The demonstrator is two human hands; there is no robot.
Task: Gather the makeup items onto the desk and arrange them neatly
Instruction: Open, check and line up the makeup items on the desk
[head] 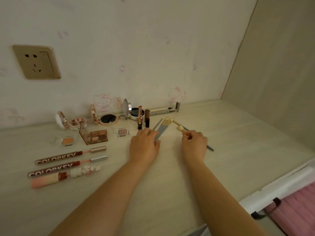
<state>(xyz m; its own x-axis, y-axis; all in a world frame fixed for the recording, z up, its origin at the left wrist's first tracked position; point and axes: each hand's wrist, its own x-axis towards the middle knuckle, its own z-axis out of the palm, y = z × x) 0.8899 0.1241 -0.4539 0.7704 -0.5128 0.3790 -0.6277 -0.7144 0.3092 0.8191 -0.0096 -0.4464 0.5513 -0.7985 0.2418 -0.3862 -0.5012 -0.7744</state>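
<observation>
Makeup brushes occupy the middle of the counter (170,167), directly under both hands. Left hand (144,147) lies palm down with its fingers curled around a bundle of brushes (162,128); the bundle points up and to the right, bristle ends fanned out beyond the fingertips. Right hand (194,145) pinches a single brush (189,132) between thumb and fingers; its grey handle passes under the hand and emerges at lower right, while its pale bristle head sits just beside the bundle's tips. The two hands are near each other but apart.

Brush handles are slim and grey-blue with gold ferrules and cream bristles. Both forearms extend from the lower edge of the view, bare, converging slightly toward the brushes.

Left of the left hand, two upright lipsticks (143,120) stand just beside the bundle. Further left lie an open eyeshadow palette (95,136), open compacts (105,118) along the wall, and three lip gloss tubes (68,164) laid roughly parallel. A wall socket (36,62) is mounted above them
</observation>
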